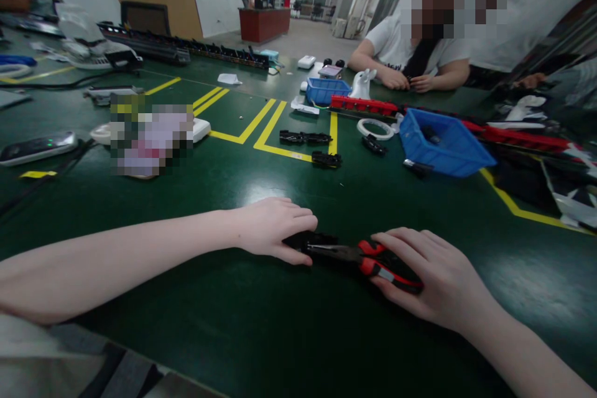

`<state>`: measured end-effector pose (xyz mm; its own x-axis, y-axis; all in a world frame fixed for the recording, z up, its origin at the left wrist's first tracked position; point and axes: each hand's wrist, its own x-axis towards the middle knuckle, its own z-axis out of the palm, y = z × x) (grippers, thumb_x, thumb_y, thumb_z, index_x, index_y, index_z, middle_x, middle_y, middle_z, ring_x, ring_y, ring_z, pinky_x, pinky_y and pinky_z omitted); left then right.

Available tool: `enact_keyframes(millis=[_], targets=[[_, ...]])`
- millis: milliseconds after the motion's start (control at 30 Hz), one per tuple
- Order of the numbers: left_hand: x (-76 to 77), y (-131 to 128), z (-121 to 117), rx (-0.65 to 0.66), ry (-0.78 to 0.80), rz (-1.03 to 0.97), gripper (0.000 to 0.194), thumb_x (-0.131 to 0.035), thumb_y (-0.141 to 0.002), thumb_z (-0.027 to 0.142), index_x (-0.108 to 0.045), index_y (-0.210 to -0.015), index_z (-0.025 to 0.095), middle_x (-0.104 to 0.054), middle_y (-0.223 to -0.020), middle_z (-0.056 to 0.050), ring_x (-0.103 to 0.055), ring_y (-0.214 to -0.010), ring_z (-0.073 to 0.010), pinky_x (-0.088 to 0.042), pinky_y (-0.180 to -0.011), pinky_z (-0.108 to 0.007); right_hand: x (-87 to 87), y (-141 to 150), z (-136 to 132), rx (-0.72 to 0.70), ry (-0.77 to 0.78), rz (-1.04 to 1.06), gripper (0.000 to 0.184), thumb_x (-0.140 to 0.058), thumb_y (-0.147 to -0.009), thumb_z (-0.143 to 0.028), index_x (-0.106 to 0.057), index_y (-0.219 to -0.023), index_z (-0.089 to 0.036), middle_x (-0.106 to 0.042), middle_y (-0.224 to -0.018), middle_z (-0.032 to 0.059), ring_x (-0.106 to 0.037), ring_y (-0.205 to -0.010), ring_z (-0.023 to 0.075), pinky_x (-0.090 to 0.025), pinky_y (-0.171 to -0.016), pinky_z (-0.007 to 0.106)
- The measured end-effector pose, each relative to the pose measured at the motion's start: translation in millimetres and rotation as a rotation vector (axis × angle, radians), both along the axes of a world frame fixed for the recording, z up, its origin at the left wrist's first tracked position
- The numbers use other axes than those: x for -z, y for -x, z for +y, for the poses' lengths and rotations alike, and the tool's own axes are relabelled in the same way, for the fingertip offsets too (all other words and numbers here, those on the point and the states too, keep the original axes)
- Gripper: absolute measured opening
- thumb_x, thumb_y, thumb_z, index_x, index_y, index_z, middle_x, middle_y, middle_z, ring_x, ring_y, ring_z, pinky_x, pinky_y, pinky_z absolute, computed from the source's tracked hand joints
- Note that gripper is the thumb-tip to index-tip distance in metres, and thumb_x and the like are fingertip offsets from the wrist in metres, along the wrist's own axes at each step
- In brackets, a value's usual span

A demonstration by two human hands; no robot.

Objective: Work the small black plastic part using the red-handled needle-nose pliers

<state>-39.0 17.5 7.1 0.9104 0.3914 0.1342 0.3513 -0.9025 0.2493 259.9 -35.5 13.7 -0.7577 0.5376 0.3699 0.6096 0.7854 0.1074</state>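
Note:
My left hand [277,227] grips a small black part [321,239] low over the green table, fingers closed round its left end. My right hand [429,277] is wrapped round the red and black handles of long-nose pliers [373,259]. The pliers point left, and their jaws meet the black part beside my left thumb. Whether the jaws are clamped on it I cannot tell. Beyond my hands, several similar black parts [305,137] lie by the yellow tape lines.
A blue bin [441,143] stands right of centre, beside a white tape roll [374,129]. Farther back is a second blue bin [326,91] near a long red strip [364,104]. A blurred phone-like object [156,140] stands at left. A person in white [415,62] works across the table.

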Motion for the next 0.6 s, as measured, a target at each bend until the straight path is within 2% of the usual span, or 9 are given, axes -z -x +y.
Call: enact_keyframes(millis=[333, 600], targets=[[-2.4, 0.2, -0.1, -0.043, 0.13, -0.03, 0.034, -0.063, -0.084, 0.05, -0.052, -0.094, 0.019, -0.061, -0.084, 0.0, -0.056, -0.07, -0.0157, -0.038, -0.064, -0.027, 1.8, -0.2, 0.6, 0.007, -0.01, 0.049, 0.043, -0.06, -0.085, -0.042, -0.054, -0.117, -0.013, -0.065, -0.101, 0.0138, -0.063, -0.085, 0.023, -0.052, -0.069, 0.035], [-1.8, 0.2, -1.1, -0.039, 0.121, -0.036, 0.037, -0.06, -0.085, 0.053, -0.053, -0.095, 0.019, -0.061, -0.086, 0.0, -0.057, -0.072, -0.0157, -0.038, -0.065, -0.028, 2.0, -2.1, -0.4, 0.019, 0.035, 0.114, 0.048, -0.064, -0.083, -0.041, -0.052, -0.124, -0.018, -0.065, -0.104, 0.0123, -0.063, -0.091, 0.0251, -0.053, -0.075, 0.039]])
